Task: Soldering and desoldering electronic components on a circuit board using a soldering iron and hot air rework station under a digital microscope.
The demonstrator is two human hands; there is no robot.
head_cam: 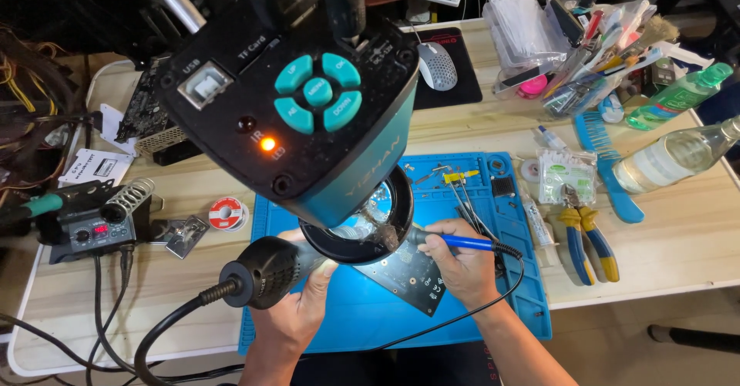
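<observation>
The right hand point(461, 266) is closing its fingers point(441, 245) pen-style around a slim soldering iron point(455, 240) with a blue rubbery grip; a thin black cord is trailing from the iron's back end, looping around the wrist. The left hand point(297, 303) is wrapping its fingers fully round the stout, matte black barrel of a hot-air gun point(266, 272), whose ribbed strain relief and thick black cable are running off toward the near tabletop edge. The tips of both tools are pointing inward between the two hands, at a dark, flat circuit board point(412, 270) that is lying just beside the right fingers, partly hidden; whether either tip is touching the board cannot be told.

Directly above and between the hands, a glossy teal-and-black microscope camera point(301, 101) with rounded teal buttons and a glowing orange light is hanging over a black ring light point(356, 232). Under everything, a blue silicone work mat point(509, 278) with moulded compartments is covering the pale wooden tabletop point(678, 239).

Beyond the right hand, yellow-and-blue-handled pliers point(586, 236), a blue plastic comb point(609, 170) and a clear glass bottle point(678, 155) are lying. Beyond the left hand, a small solder spool point(227, 213) and a black soldering station point(89, 228) with a coiled metal holder are sitting. Farther back, a perforated white mouse point(438, 66) is resting on a dark pad.
</observation>
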